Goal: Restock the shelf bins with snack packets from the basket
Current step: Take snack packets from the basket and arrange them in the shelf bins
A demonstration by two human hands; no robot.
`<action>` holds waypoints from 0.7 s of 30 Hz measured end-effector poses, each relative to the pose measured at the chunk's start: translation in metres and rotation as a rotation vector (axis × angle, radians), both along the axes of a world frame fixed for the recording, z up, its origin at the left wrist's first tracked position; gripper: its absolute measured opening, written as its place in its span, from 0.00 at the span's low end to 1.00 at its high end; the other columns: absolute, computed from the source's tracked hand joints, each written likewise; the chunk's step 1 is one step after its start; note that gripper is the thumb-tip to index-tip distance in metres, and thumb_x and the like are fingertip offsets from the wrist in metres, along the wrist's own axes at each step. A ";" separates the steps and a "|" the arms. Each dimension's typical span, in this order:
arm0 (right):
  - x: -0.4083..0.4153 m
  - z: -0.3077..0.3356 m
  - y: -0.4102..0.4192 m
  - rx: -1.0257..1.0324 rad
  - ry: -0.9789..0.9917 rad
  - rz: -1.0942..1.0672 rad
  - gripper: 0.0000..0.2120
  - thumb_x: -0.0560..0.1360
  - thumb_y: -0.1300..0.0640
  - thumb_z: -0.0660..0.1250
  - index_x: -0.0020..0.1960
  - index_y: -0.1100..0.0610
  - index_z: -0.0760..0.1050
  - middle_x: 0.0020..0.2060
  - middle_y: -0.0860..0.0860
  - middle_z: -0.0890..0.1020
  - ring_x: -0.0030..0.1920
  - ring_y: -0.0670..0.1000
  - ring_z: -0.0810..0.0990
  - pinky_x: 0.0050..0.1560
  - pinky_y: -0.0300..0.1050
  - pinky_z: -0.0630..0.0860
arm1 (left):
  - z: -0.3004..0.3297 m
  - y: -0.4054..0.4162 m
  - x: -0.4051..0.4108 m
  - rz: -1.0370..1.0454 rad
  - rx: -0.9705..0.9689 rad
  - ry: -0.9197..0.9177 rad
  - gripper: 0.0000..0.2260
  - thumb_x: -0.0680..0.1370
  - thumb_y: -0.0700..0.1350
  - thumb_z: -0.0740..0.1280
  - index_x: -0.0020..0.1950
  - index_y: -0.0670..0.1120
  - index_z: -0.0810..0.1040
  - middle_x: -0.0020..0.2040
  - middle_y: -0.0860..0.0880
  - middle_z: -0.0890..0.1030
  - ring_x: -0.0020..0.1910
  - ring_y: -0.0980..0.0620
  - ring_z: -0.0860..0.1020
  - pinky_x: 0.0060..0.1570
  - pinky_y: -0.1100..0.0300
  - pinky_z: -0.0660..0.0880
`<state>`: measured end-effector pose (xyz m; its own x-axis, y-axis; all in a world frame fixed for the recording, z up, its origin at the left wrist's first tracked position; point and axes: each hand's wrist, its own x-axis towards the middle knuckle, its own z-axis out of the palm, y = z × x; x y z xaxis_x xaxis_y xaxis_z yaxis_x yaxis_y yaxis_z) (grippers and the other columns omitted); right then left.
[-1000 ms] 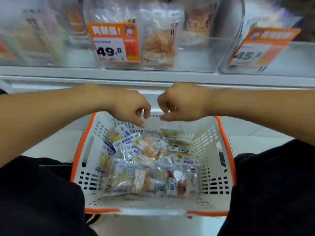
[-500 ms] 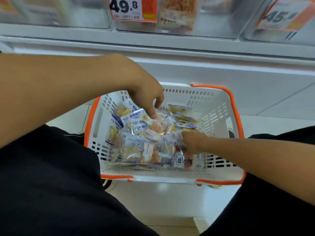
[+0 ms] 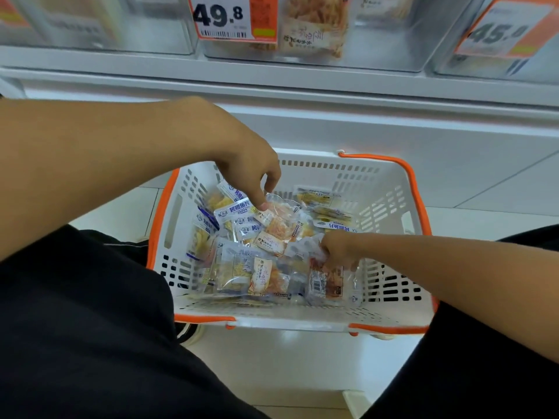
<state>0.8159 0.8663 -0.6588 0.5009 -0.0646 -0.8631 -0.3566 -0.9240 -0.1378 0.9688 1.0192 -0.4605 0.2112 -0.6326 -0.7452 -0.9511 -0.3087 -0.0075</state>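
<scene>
Head view: your left hand (image 3: 248, 167) curls its fingertips (image 3: 262, 204) down onto a clear orange-filled packet (image 3: 279, 223) at the top of the pile, pinching its edge. Your right hand (image 3: 338, 247) is buried among the crinkly snack packets (image 3: 242, 267), fingers curled round one; which, you cannot tell. All lie in the slotted white plastic basket (image 3: 390, 213) with orange rim, below the clear shelf bins (image 3: 387, 40).
</scene>
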 end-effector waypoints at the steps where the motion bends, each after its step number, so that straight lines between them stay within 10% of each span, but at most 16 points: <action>1: 0.007 0.012 -0.003 0.068 0.024 -0.094 0.13 0.77 0.56 0.70 0.54 0.65 0.77 0.45 0.57 0.82 0.43 0.56 0.86 0.40 0.46 0.84 | 0.001 0.000 0.000 0.006 0.007 -0.002 0.24 0.78 0.61 0.64 0.71 0.52 0.70 0.52 0.56 0.70 0.52 0.53 0.71 0.54 0.58 0.68; 8: 0.067 0.143 -0.017 0.864 0.048 -1.032 0.11 0.77 0.60 0.64 0.52 0.68 0.78 0.45 0.65 0.85 0.39 0.56 0.87 0.38 0.44 0.84 | 0.010 0.004 0.002 0.151 -0.052 0.119 0.47 0.68 0.67 0.72 0.79 0.50 0.56 0.77 0.51 0.63 0.72 0.48 0.67 0.69 0.52 0.68; 12: 0.086 0.200 -0.014 1.116 -0.155 -1.188 0.17 0.74 0.58 0.61 0.54 0.70 0.75 0.36 0.63 0.84 0.33 0.54 0.86 0.28 0.40 0.81 | 0.022 0.004 0.011 0.307 -0.614 0.261 0.20 0.71 0.55 0.76 0.54 0.46 0.74 0.46 0.52 0.78 0.42 0.53 0.77 0.41 0.61 0.74; 17: 0.095 0.264 -0.014 0.709 -0.487 -0.899 0.37 0.70 0.24 0.56 0.26 0.57 0.69 0.27 0.58 0.78 0.20 0.50 0.73 0.18 0.36 0.65 | 0.061 0.027 0.051 0.844 -0.712 0.868 0.12 0.78 0.39 0.69 0.62 0.39 0.77 0.54 0.39 0.84 0.51 0.41 0.84 0.53 0.48 0.81; 21: 0.090 0.303 -0.004 0.458 -0.742 -0.596 0.24 0.69 0.35 0.68 0.31 0.56 0.78 0.27 0.55 0.75 0.24 0.50 0.70 0.23 0.38 0.66 | 0.076 0.051 0.068 0.925 -0.736 1.004 0.15 0.73 0.39 0.70 0.58 0.39 0.78 0.53 0.41 0.85 0.50 0.46 0.85 0.46 0.56 0.83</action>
<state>0.9063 0.8625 -0.3554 0.9075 -0.2197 -0.3580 -0.4195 -0.4315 -0.7986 1.0370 1.0704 -0.3843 0.3427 -0.8455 -0.4094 0.0456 -0.4203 0.9062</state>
